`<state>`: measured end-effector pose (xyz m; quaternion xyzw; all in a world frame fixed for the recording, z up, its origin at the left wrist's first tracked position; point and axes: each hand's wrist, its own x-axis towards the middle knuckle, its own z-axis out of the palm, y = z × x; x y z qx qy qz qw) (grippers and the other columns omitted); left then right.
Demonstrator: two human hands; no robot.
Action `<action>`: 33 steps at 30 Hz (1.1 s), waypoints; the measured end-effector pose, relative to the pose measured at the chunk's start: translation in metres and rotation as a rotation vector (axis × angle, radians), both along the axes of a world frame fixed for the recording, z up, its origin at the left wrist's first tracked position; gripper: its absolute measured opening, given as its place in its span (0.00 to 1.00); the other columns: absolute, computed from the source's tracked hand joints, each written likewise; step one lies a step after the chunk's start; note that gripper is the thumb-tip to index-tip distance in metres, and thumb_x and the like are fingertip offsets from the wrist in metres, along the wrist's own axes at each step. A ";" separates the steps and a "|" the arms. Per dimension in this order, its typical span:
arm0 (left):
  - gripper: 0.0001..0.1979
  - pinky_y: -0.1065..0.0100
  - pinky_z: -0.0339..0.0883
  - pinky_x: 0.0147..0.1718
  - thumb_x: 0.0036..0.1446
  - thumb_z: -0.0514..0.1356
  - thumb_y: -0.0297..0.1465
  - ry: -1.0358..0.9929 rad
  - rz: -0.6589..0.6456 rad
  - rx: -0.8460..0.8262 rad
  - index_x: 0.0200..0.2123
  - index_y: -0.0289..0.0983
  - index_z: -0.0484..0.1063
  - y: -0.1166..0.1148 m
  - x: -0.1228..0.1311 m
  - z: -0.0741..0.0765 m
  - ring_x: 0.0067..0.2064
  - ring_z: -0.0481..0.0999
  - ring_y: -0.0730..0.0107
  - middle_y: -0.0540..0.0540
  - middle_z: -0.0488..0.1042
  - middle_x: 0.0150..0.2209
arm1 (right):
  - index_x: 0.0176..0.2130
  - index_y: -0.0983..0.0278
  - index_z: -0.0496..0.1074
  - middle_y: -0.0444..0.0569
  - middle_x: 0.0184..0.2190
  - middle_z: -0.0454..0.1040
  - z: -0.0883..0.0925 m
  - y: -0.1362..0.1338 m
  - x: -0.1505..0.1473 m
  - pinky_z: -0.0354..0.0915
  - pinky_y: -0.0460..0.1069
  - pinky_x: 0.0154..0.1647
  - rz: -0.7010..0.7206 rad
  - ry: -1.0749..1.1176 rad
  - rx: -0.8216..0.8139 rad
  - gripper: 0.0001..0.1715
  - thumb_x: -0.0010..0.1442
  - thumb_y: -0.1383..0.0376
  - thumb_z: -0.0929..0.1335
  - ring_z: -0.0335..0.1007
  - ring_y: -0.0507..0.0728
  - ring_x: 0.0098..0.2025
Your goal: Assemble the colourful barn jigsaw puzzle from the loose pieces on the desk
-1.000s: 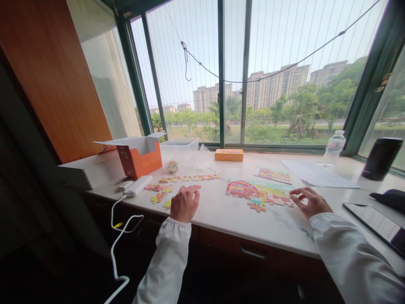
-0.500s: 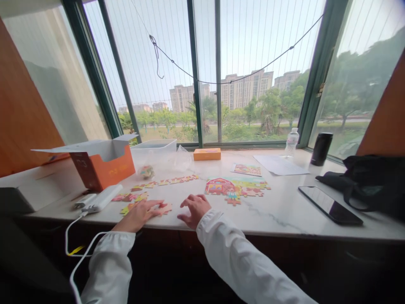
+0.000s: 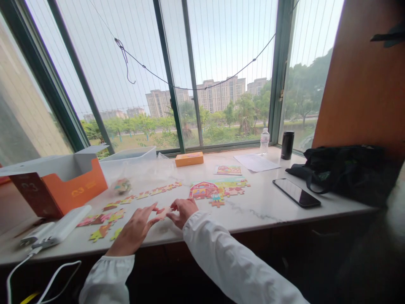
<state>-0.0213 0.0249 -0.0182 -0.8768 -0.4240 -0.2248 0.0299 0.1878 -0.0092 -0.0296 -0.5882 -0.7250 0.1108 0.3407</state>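
Between my two hands, near the table's front edge, is a pink puzzle piece (image 3: 163,213). My left hand (image 3: 136,228) has its thumb and fingertips at the piece's left side. My right hand (image 3: 182,212) pinches its right side. Loose puzzle pieces (image 3: 103,219) lie to the left of my left hand, and a row of edge pieces (image 3: 158,190) stretches behind both hands. Right of my right hand lies a joined puzzle section (image 3: 204,190) with a red barn. A small picture card (image 3: 228,169) is behind that section.
An orange box (image 3: 76,185), a white power bank (image 3: 63,226) with cables and a bag of pieces (image 3: 122,185) are at left. Behind stand a clear bin (image 3: 129,155) and small orange box (image 3: 189,159). At right are a phone (image 3: 296,192), bottle (image 3: 264,141), black cup (image 3: 287,145) and black bag (image 3: 341,166).
The view has turned to the right and tilted. My right hand has come to the pink piece and closed on it. My left hand has brought the piece away from the loose pieces.
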 end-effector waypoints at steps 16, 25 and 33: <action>0.18 0.59 0.64 0.50 0.62 0.57 0.39 0.046 -0.326 0.072 0.52 0.37 0.68 -0.058 0.231 0.003 0.51 0.69 0.57 0.41 0.73 0.48 | 0.38 0.60 0.75 0.44 0.29 0.79 -0.015 -0.076 0.209 0.68 0.48 0.40 -0.370 0.136 0.029 0.10 0.55 0.59 0.68 0.75 0.53 0.32; 0.13 0.61 0.65 0.44 0.59 0.60 0.38 0.091 -0.376 0.038 0.46 0.41 0.73 -0.051 0.281 -0.010 0.47 0.69 0.59 0.43 0.73 0.43 | 0.38 0.58 0.78 0.42 0.27 0.78 -0.027 -0.083 0.247 0.66 0.49 0.39 -0.513 0.035 0.010 0.13 0.55 0.57 0.68 0.73 0.53 0.31; 0.10 0.60 0.64 0.46 0.60 0.60 0.34 0.096 -0.429 0.002 0.45 0.44 0.76 -0.048 0.286 -0.010 0.47 0.68 0.61 0.45 0.73 0.46 | 0.36 0.57 0.79 0.43 0.32 0.78 -0.032 -0.079 0.252 0.64 0.50 0.41 -0.556 -0.109 0.032 0.12 0.54 0.57 0.68 0.72 0.53 0.32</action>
